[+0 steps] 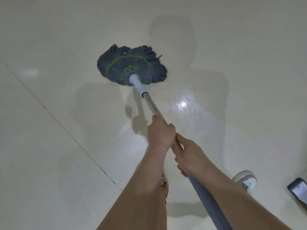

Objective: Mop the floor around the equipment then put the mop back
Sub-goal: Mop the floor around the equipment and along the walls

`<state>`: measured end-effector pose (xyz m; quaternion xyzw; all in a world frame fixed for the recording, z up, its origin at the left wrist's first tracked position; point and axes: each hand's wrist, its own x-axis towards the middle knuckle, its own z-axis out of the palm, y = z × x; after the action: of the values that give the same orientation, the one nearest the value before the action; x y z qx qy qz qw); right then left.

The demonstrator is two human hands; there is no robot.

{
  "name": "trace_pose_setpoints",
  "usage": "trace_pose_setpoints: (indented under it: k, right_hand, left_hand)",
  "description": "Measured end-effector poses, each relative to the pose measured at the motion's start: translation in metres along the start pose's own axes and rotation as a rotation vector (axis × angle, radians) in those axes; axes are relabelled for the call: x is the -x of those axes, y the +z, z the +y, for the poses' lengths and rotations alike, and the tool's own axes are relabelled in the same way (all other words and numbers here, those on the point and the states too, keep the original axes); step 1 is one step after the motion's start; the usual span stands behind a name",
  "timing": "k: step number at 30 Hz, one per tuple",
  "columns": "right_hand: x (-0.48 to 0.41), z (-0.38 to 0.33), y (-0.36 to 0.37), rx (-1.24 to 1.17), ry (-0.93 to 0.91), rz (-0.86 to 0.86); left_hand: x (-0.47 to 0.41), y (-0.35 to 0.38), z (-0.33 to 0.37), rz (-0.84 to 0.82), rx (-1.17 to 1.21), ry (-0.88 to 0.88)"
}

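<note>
The mop head (pixel 131 65), grey strings with green stitched rings, lies spread flat on the pale tiled floor (pixel 49 146) ahead of me. Its metal handle (pixel 152 107) runs back toward me and turns into a grey grip (pixel 207 201) lower down. My left hand (pixel 160 132) is wrapped around the metal shaft, further forward. My right hand (pixel 187 156) grips the handle just behind it, at the top of the grey grip. The two hands almost touch.
A dark grout line (pixel 66 130) crosses the floor diagonally on the left. A bright ceiling light glints off wet floor (pixel 183 104) right of the handle. My shoe (pixel 245 180) shows at lower right, and a dark metallic object (pixel 298 190) sits at the right edge.
</note>
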<state>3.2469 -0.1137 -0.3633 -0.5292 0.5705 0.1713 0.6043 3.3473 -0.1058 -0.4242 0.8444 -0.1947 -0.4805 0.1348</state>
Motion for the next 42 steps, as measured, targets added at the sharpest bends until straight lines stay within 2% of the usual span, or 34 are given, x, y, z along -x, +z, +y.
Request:
trace_pose_setpoints:
  k: [4, 7, 9, 17, 21, 26, 33, 38, 42]
  right_hand:
    - [0.054, 0.024, -0.047, -0.166, 0.21, 0.101]
    - [0.083, 0.043, -0.073, -0.272, 0.408, 0.126]
    - [0.091, 0.051, -0.074, -0.4, 0.48, 0.082]
    - [0.071, 0.091, -0.066, -0.803, 0.349, 0.021]
    - [0.085, 0.134, -0.078, -0.776, 0.305, 0.023]
    - [0.133, 0.224, -0.132, -0.741, 0.347, 0.061]
    - [0.217, 0.347, -0.204, -0.755, 0.528, 0.137]
    - [0.208, 0.365, -0.213, -0.449, 0.376, 0.086]
    - [0.178, 0.349, -0.215, -0.159, 0.267, 0.008]
  left_hand:
    - [0.045, 0.061, 0.039, -0.179, -0.146, 0.153]
    - [0.079, 0.096, 0.058, -0.325, -0.192, 0.17]
    - [0.089, 0.102, 0.056, -0.354, -0.203, 0.17]
    - [0.085, 0.097, 0.037, -0.3, -0.122, 0.118]
    - [0.108, 0.132, 0.045, -0.302, -0.2, 0.09]
    - [0.176, 0.231, 0.066, -0.345, -0.217, 0.064]
    - [0.287, 0.369, 0.096, -0.532, -0.181, -0.034]
    - [0.27, 0.397, 0.109, -0.479, 0.045, -0.236]
    - [0.245, 0.39, 0.104, -0.356, 0.092, -0.206]
